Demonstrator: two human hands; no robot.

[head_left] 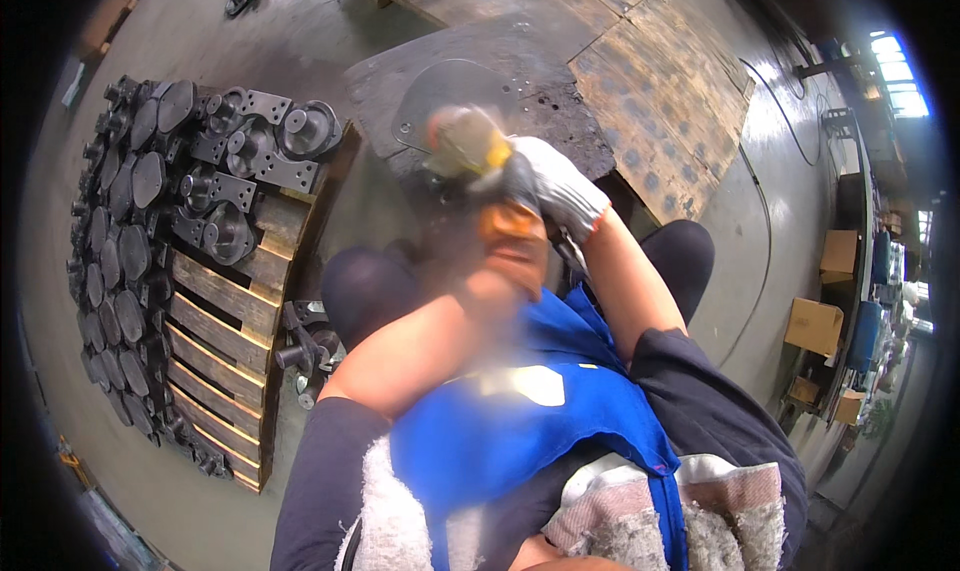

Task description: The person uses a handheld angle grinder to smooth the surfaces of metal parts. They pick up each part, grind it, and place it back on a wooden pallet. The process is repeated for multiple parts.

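Both my arms reach forward and meet over a dark flat metal plate [450, 86] with a rounded outline and small holes, lying on a dark, worn work surface [585, 131]. My left hand [465, 143], in a greyish glove, looks closed near the plate's close edge. Motion smears its fingers and hides what is in them. Orange and black material [512, 226] shows at that wrist. Close against it, my right hand [562, 183], in a white knit glove, is wrapped round a dark hand-held tool [570, 253], mostly hidden below the hands.
On the left, a wooden pallet [225, 346] carries several dark metal brackets with round hubs [240, 151]. More metal parts [312, 346] lie beside its right edge. Stained wooden boards [660, 101] extend right of the work surface. A cable [765, 211] crosses the floor; cardboard boxes [815, 326] stand far right.
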